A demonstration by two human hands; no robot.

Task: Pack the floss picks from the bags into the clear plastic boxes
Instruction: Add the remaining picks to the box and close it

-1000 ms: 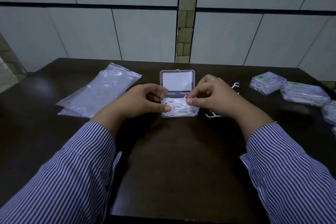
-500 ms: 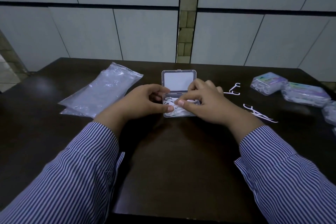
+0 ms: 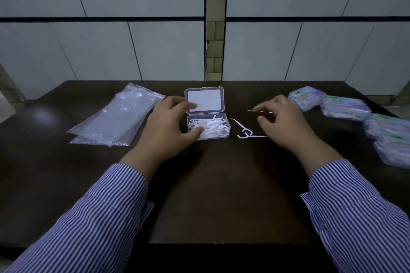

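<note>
A clear plastic box (image 3: 221, 136) stands open at the table's middle, its lid (image 3: 205, 102) tipped back, with several white floss picks (image 3: 210, 127) heaped inside. My left hand (image 3: 168, 124) holds the box, thumb against its front left corner and forefinger on the lid's left edge. My right hand (image 3: 286, 124) hovers to the right of the box with fingers loosely curled. Its forefinger tip touches one loose floss pick (image 3: 250, 110) while the thumb stays apart from it. Two more loose picks (image 3: 243, 128) lie crossed on the table between the box and my right hand.
Flat, see-through plastic bags (image 3: 119, 117) lie stacked at the left. Several filled, closed boxes (image 3: 346, 108) with coloured labels line the right edge of the dark table (image 3: 221, 206). A tiled wall stands behind the table's far edge.
My right hand has left the box and moved right, onto a loose pick. The picks in the box, covered by that hand before, are now in view. My left hand still holds the box.
</note>
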